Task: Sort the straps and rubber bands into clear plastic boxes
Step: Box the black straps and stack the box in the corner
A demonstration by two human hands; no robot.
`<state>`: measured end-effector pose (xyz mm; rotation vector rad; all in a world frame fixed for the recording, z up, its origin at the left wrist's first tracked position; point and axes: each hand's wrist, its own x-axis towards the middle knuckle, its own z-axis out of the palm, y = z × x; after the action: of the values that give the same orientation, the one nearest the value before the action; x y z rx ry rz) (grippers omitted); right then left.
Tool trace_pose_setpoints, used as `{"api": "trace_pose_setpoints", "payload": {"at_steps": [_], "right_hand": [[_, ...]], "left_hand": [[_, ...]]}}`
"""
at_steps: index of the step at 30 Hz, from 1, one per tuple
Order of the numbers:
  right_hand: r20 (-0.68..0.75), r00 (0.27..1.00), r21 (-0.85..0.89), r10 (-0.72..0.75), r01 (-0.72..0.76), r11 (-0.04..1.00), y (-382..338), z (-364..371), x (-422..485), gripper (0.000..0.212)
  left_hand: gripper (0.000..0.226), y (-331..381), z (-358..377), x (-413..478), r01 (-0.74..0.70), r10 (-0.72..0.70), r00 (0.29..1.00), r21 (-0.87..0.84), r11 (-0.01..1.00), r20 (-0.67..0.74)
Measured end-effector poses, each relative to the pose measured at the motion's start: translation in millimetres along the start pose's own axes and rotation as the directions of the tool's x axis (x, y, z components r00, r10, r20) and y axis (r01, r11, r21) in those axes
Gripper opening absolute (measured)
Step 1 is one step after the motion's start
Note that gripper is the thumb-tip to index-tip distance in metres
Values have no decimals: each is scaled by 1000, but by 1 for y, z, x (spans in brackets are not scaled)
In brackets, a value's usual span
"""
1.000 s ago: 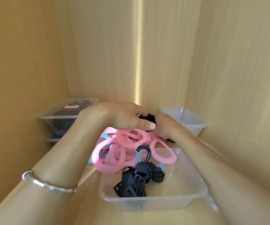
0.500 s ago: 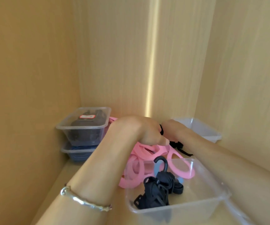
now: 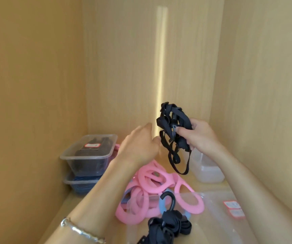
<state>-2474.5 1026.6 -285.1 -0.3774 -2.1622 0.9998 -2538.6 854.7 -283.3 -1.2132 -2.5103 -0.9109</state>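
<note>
Boxes [image 3: 89, 155] of clear plastic sit stacked left of the pink rubber bands [image 3: 152, 178]. Above the bands the left hand [image 3: 140, 145] hovers, fingers relaxed, holding nothing. The right hand [image 3: 196, 136] grips a tangled black strap bundle [image 3: 171, 127] there. A single clear box [image 3: 206, 169] stands right of the bands.

Perhaps a home cupboard: pale wood panels [image 3: 36, 85], stacked storage boxes [image 3: 87, 159].

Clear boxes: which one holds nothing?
The back-right box, under the right hand, looks empty. The top left box holds dark things, the lower left box blue ones; the near box holds black straps.
</note>
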Motion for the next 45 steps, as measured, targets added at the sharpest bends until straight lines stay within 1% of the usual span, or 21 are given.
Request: {"api": "trace_pose_setpoints", "payload": {"at_steps": [2, 4, 7, 10, 13, 15, 18, 20, 23, 25, 28, 29, 31, 32, 33, 35, 37, 39, 41, 43, 45], "right_hand": [[42, 999, 60, -19, 16, 998, -12, -10, -9, 11], [87, 995, 127, -51, 40, 991, -22, -15, -16, 11], [162, 982, 221, -98, 60, 973, -34, -21, -24, 10], [229, 964, 244, -132, 75, 967, -40, -21, -28, 9], [237, 965, 177, -115, 74, 982, -36, -14, -26, 9], [203, 977, 121, -72, 48, 991, -29, -10, -23, 13], [137, 990, 75, -30, 20, 997, -18, -9, -17, 11], [93, 995, 85, -28, 20, 996, -13, -12, -13, 10], [44, 999, 114, -3, -2, 994, -7, -18, -9, 18], [15, 1000, 93, 9, -11, 996, -2, -19, -6, 19], [10, 999, 57, 31, -32, 998, 1, -19, -5, 19], [32, 999, 26, 44, -44, 999, 0, -19, -6, 26], [87, 995, -41, 51, -48, 998, -1, -19, -8, 41], [103, 994, -52, 38, -33, 998, -4, -18, -10, 45], [105, 994, -42, 11, -7, 999, -8, -18, -12, 45], [80, 995, 12, -57, 56, 998, -17, -16, -18, 36], [112, 987, 22, -111, 109, 994, -26, -12, -22, 27], [234, 965, -29, -116, 127, 992, -31, -5, -25, 25], [353, 934, -153, -64, 125, 980, -27, 3, -25, 35], [418, 908, -297, 14, 122, 947, -15, 11, -23, 48], [441, 893, -358, 88, 85, 930, 3, 18, -22, 57]], "left_hand": [[45, 1, -1, 0, -11, 0, 998, -192, 981, -57], [50, 3, -3, -1, -42, 12, 996, -371, 928, -84], [55, 4, -3, 1, -113, 60, 992, -531, 840, -115], [37, 2, -2, 2, -176, 80, 977, -538, 824, -198], [36, -2, -4, 1, -201, 53, 954, -503, 841, -294], [36, -3, -4, 1, -199, 20, 934, -476, 857, -356], [48, -3, -3, 1, -136, -47, 932, -465, 875, -361], [53, -6, -1, 2, -99, -75, 930, -443, 891, -360], [48, -10, -2, 5, -81, -97, 936, -473, 878, -340], [35, -10, -3, 6, -41, -158, 951, -616, 786, -264], [19, -11, -3, 9, 26, -251, 956, -813, 582, -149], [20, -13, -3, 10, 35, -267, 955, -840, 541, -133], [34, -15, -3, 12, 57, -295, 950, -873, 484, -101], [37, -16, -3, 12, 62, -303, 949, -888, 456, -89], [32, -15, -3, 13, 51, -301, 949, -896, 441, -94], [12, -14, -4, 11, 4, -276, 950, -875, 484, -148], [17, -13, -2, 11, -12, -231, 956, -811, 585, -180], [21, -15, 3, 11, 15, -178, 971, -703, 711, -159], [21, -19, 10, 12, 44, -127, 985, -555, 831, -113], [24, -25, 19, 11, 40, -65, 996, -359, 933, -58], [34, -29, 27, 9, 29, -27, 1000, -231, 972, 11]]}}
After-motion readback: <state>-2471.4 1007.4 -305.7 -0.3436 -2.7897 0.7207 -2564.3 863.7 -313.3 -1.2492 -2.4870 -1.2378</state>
